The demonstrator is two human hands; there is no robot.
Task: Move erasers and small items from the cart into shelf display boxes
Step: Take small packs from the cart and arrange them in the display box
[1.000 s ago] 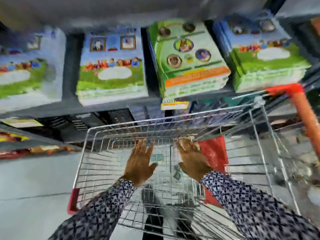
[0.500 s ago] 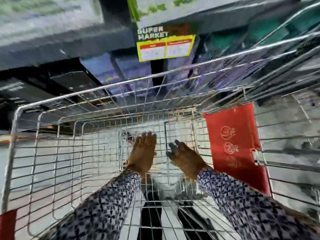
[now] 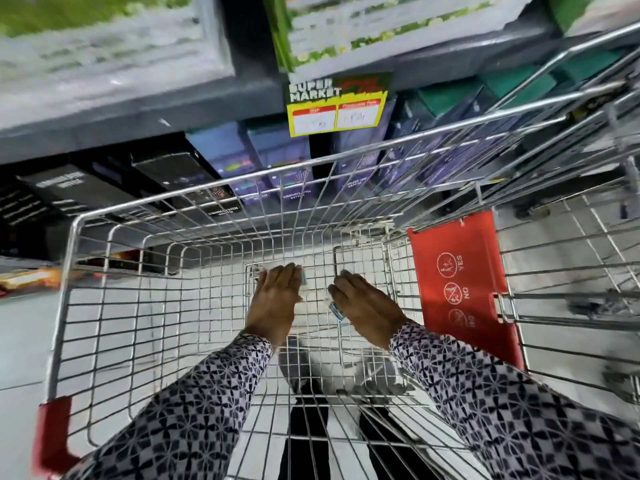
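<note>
Reaching deep into the silver wire shopping cart [image 3: 180,285], the person had both arms in patterned sleeves stretched toward the cart's far floor, where the small stock lay. That posture made sense as a gathering move, judging by the task: the pieces sat low and loose on the mesh, so both hands went down together to scoop them.

The left hand [image 3: 275,299] lay palm down, fingers together and slightly curled, over a small blue-and-white packet [image 3: 304,279] peeking out at its fingertips; whether it actually gripped the packet could not be told. The right hand [image 3: 365,308] was cupped sideways, thumb side toward the left hand, with another small blue-edged packet [image 3: 335,309] showing against its thumb; a firm hold could not be confirmed either.

Packets looked flat, small, pale with blue print; blur hid any lettering, so eraser or otherwise could not be said.

Beside the cart's right wall hung a red plastic child-seat flap [image 3: 457,271]. Beyond the cart's far rim stood the grey metal shelf [image 3: 145,112] bearing a yellow price tag [image 3: 337,109]; dark boxed goods sat beneath it. No display boxes could be picked out.
</note>
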